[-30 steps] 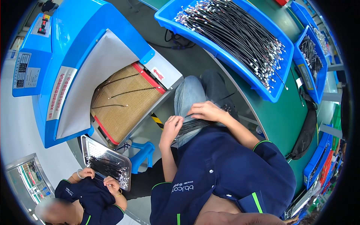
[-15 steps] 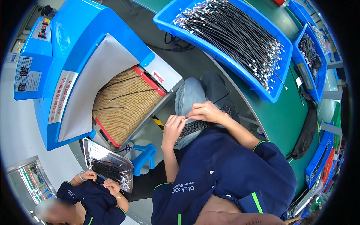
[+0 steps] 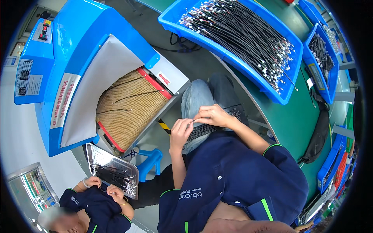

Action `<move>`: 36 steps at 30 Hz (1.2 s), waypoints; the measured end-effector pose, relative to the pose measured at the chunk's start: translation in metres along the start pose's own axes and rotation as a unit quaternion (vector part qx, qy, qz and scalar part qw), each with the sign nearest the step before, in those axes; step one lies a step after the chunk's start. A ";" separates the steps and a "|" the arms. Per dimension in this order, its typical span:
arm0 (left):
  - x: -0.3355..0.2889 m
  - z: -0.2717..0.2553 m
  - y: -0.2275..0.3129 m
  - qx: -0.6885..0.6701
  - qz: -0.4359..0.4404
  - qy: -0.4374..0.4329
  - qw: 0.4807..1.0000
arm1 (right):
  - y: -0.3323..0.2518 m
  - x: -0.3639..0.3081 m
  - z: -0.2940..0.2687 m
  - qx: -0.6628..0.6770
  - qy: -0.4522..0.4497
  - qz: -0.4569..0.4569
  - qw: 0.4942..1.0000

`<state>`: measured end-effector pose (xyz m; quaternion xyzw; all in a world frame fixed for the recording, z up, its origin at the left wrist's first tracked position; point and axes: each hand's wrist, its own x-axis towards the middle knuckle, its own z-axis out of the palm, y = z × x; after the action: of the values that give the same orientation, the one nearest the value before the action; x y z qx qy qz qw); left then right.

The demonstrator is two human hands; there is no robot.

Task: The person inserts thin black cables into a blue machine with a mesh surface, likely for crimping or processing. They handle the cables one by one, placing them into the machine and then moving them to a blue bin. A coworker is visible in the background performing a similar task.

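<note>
While a large blue plastic bin (image 3: pixel 168 19) on the green tabletop (image 3: pixel 287 122) holds many black cables with white connector ends (image 3: pixel 237 42), a smaller blue plastic bin (image 3: pixel 329 94) and a silver metal tray (image 3: pixel 93 153) near a co-worker (image 3: pixel 95 207) hold more. A thin black cable (image 3: pixel 193 121) lies between the left hand (image 3: pixel 180 133) and right hand (image 3: pixel 213 115), each grip pinched on it at the fingertips. Its short visible stretch slants up rightward; which way its tip points cannot be told. Below, a bundle of black cables (image 3: pixel 201 132) slants similarly across the lap.
</note>
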<state>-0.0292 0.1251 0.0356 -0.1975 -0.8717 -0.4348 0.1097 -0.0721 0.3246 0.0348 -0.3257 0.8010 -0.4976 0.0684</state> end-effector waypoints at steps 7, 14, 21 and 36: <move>-0.001 0.001 -0.006 0.003 -0.003 0.011 1.000 | 0.006 -0.002 -0.010 0.064 -0.014 0.032 0.997; 0.005 0.000 -0.004 0.006 0.005 -0.006 1.000 | 0.005 0.001 -0.009 0.069 -0.014 0.027 0.997; -0.006 -0.007 -0.013 0.016 -0.063 -0.005 0.998 | 0.001 0.003 -0.016 0.051 -0.027 0.067 0.996; -0.032 -0.039 -0.040 0.063 -0.133 0.051 0.988 | 0.028 -0.013 -0.045 -0.107 0.038 0.065 0.991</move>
<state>-0.0178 0.0639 0.0188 -0.0504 -0.9091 -0.3994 0.1076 -0.0944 0.3744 0.0307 -0.2592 0.8711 -0.4156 0.0351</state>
